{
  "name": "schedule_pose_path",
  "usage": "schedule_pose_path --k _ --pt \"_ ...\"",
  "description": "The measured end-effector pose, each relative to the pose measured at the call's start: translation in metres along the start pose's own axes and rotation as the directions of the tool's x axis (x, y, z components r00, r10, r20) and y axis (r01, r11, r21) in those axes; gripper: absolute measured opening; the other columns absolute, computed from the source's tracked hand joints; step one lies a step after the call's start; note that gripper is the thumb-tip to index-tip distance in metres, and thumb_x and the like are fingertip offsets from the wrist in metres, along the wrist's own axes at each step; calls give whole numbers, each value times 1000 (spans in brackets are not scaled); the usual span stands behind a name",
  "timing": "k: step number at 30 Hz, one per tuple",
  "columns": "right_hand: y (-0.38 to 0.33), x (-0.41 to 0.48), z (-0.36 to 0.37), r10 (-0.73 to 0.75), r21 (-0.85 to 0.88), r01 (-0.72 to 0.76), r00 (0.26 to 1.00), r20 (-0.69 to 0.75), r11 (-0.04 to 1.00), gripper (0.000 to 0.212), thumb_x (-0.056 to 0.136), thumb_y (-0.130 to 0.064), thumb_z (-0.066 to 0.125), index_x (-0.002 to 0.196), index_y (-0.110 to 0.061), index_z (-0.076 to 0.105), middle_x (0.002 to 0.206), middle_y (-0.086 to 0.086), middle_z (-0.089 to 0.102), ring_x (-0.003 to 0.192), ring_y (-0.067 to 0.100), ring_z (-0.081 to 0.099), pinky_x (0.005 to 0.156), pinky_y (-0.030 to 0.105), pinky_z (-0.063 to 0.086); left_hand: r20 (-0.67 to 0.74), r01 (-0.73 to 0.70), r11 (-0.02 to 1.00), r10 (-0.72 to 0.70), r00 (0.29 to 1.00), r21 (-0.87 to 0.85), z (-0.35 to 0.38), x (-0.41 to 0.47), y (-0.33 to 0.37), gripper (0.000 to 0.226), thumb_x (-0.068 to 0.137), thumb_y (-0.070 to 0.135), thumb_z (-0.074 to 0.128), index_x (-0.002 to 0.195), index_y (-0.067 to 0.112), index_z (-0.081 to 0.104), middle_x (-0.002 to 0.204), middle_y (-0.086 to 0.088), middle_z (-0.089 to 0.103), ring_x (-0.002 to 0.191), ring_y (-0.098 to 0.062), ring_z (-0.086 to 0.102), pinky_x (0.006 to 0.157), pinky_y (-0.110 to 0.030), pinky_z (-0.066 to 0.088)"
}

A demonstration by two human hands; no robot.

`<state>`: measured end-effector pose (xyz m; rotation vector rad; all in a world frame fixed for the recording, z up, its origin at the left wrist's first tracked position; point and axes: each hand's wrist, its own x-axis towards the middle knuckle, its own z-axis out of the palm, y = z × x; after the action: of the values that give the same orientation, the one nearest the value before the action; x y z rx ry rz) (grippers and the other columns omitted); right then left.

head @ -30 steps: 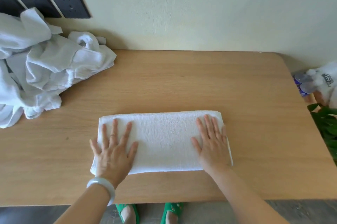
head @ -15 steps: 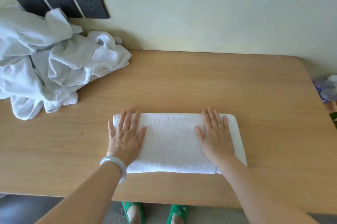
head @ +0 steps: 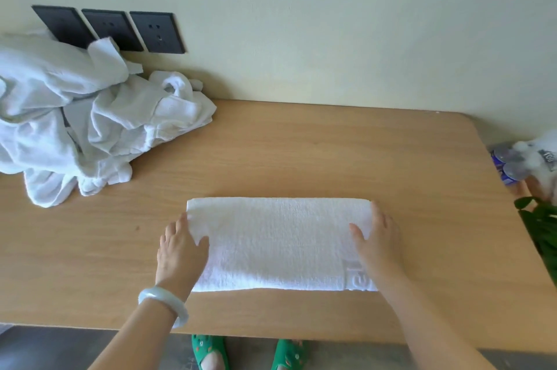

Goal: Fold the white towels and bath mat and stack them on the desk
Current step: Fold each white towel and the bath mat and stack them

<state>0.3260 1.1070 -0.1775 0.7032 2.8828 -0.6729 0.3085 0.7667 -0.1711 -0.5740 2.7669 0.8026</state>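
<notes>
A white towel [head: 280,243], folded into a long flat rectangle, lies on the wooden desk [head: 301,143] near its front edge. My left hand [head: 179,252] grips the towel's left end, thumb on top and fingers curled around the edge. My right hand [head: 381,243] grips the right end the same way, thumb on the cloth. A crumpled pile of white towels [head: 75,122] sits at the back left of the desk, against the wall.
Three dark wall sockets [head: 108,29] sit above the pile. Beyond the desk's right edge are capped bottles [head: 509,164] and a green plant [head: 542,228]. My feet in green slippers [head: 211,351] show below the front edge.
Both hands lay flat on top of the towel, pressing it; now they have slid outwards to its two ends and taken hold of the edges. The view has shifted a little.
</notes>
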Motion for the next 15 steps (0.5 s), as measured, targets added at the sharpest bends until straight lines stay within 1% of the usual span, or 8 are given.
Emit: schedule_pose_path --k 1,3,6,8,9,12,13,15 --pt "0 -4 -5 107 78 -106 994 -8 991 68 95 -36 54 149 -9 25 153 14 29 139 33 27 114 41 22 -18 54 997 -55 998 -45 -4 -2 3 63 92 24 58 145 5 30 140 -16 41 131 -33 34 110 -43 29" --pt "2 -9 -12 275 122 -283 958 79 951 61 94 -35 55 143 -4 35 144 19 37 129 38 36 104 41 30 31 217 973 -215 976 -83 -8 -5 9 58 91 26 60 135 -2 35 132 -21 43 126 -39 37 108 -46 30" --pt "2 -9 -19 398 229 -456 880 258 860 58 94 -36 54 137 -1 37 133 18 43 113 37 49 90 39 42 158 386 917 -368 916 -101 -13 -9 16 67 88 38 63 130 -3 32 128 -21 36 116 -42 43 100 -47 40" --pt "2 -5 -25 407 329 -521 841 358 787 53 93 -37 54 128 0 39 118 14 49 102 34 51 86 40 44 225 432 888 -394 891 -156 -17 -6 15 70 89 41 63 132 -3 30 128 -19 38 109 -37 46 89 -39 41" --pt "2 -2 -29 405 377 -562 812 420 736 49 94 -39 53 122 -1 41 111 11 51 97 32 52 86 39 44 256 463 861 -408 876 -211 -20 -4 14 70 88 42 63 131 -4 34 126 -20 44 103 -35 50 85 -38 41" --pt "3 2 -40 328 501 -647 743 584 575 45 91 -42 61 116 -4 57 106 10 65 95 32 63 92 47 50 355 507 721 -371 858 -472 -28 4 5 50 87 30 68 115 -11 58 95 -21 66 87 -35 62 89 -46 50" --pt "1 2 -42 289 528 -626 758 585 574 39 90 -39 63 115 -9 60 105 11 68 95 33 66 91 52 52 378 512 686 -354 855 -516 -31 2 4 39 91 21 66 112 -11 61 94 -23 67 87 -37 63 90 -48 50" --pt "-7 1 -48 221 586 -546 815 535 599 29 89 -33 66 112 -17 60 105 8 68 94 34 67 86 56 53 387 491 682 -315 866 -543 -40 -3 5 24 94 12 61 108 -8 63 101 -27 68 92 -41 65 89 -51 51"
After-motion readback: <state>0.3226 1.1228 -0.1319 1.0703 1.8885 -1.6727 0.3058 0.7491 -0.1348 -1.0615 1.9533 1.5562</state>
